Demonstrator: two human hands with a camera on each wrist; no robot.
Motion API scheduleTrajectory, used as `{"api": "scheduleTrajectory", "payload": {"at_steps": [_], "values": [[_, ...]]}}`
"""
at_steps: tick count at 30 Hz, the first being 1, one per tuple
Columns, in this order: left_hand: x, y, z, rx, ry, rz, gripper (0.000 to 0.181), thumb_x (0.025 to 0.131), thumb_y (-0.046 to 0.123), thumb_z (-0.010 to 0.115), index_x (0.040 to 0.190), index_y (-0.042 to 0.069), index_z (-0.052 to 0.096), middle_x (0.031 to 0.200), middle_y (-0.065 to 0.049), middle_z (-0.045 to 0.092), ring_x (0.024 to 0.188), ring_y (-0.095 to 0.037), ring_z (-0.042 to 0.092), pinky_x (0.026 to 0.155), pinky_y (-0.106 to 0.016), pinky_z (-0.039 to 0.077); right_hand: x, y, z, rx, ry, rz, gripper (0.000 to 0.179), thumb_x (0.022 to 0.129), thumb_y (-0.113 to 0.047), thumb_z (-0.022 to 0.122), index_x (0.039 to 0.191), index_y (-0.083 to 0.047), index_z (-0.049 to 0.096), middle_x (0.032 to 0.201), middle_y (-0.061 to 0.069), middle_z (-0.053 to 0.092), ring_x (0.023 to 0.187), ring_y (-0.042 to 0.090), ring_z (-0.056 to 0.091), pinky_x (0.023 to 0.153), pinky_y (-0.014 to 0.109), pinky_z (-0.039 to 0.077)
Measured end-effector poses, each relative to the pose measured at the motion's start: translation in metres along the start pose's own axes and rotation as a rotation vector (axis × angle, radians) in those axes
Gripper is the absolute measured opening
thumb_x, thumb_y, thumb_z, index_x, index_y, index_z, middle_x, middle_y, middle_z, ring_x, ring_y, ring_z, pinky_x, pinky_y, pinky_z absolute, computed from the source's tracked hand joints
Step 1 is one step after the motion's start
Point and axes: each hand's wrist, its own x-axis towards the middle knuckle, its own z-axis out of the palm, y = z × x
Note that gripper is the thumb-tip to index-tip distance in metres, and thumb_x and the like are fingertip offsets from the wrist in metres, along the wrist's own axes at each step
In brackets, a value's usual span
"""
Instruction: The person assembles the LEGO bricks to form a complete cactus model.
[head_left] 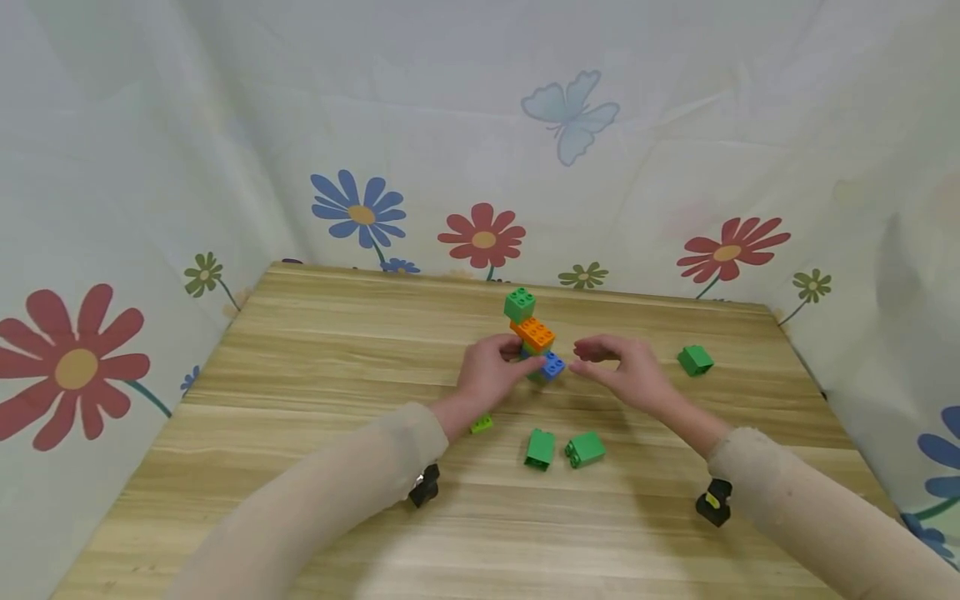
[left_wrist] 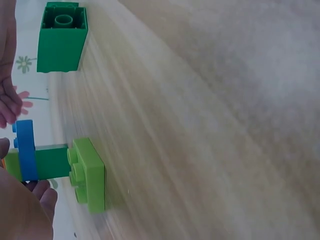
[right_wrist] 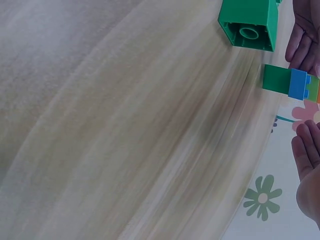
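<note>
A stack of toy building bricks stands on the table, with a green brick (head_left: 520, 305) on top, an orange brick (head_left: 534, 333) under it, and a blue brick (head_left: 553, 367) lower down. Between orange and blue a lime layer (left_wrist: 13, 166) shows in the left wrist view, and a green brick (left_wrist: 52, 161) forms the bottom. My left hand (head_left: 489, 371) grips the stack from the left around the blue brick, thumb in front. To the right, my right hand (head_left: 626, 371) holds nothing; its relaxed fingers point at the stack, a small gap away.
Two loose green bricks, one (head_left: 540, 450) beside the other (head_left: 585, 450), lie in front of the stack. A lime brick (head_left: 482, 424) sits by the left wrist, partly hidden in the head view. Another green brick (head_left: 696, 361) lies far right. Flowered cloth (head_left: 420, 117) surrounds the wooden table (head_left: 337, 333).
</note>
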Motion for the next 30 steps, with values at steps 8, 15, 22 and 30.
{"api": "scheduleTrajectory", "payload": {"at_steps": [8, 15, 22, 30], "values": [[0.0040, -0.0003, -0.0008, 0.032, 0.021, 0.019, 0.045, 0.090, 0.040, 0.088, 0.125, 0.013, 0.077, 0.123, -0.002, 0.078, 0.113, -0.022, 0.074, 0.095, -0.036, 0.062, -0.0048, 0.0000, 0.0020, -0.006, -0.020, 0.012, 0.045, 0.098, -0.032, 0.081, 0.132, -0.002, 0.072, 0.125, 0.013, 0.077, 0.115, 0.031, 0.073, 0.097, 0.057, 0.059], [0.0055, -0.0026, 0.0011, 0.068, 0.042, 0.054, 0.042, 0.092, 0.040, 0.086, 0.123, 0.013, 0.078, 0.118, -0.002, 0.079, 0.111, -0.022, 0.075, 0.096, -0.037, 0.061, -0.0069, 0.0016, 0.0046, -0.024, -0.034, 0.023, 0.046, 0.099, -0.033, 0.080, 0.132, -0.003, 0.073, 0.125, 0.010, 0.077, 0.117, 0.031, 0.072, 0.099, 0.056, 0.058], [0.0064, -0.0021, -0.0006, 0.083, 0.061, 0.049, 0.042, 0.093, 0.042, 0.086, 0.122, 0.013, 0.079, 0.117, -0.001, 0.080, 0.111, -0.022, 0.075, 0.095, -0.036, 0.062, -0.0077, 0.0001, 0.0064, -0.033, -0.039, 0.019, 0.046, 0.098, -0.035, 0.080, 0.131, -0.004, 0.074, 0.125, 0.009, 0.077, 0.117, 0.030, 0.072, 0.100, 0.055, 0.059], [0.0082, -0.0025, -0.0040, 0.093, 0.068, 0.058, 0.040, 0.093, 0.041, 0.086, 0.120, 0.012, 0.080, 0.116, -0.003, 0.080, 0.111, -0.024, 0.076, 0.093, -0.037, 0.062, -0.0088, -0.0065, 0.0095, -0.001, -0.055, 0.006, 0.045, 0.098, -0.033, 0.081, 0.131, -0.004, 0.074, 0.125, 0.009, 0.077, 0.116, 0.030, 0.073, 0.099, 0.058, 0.059]]}}
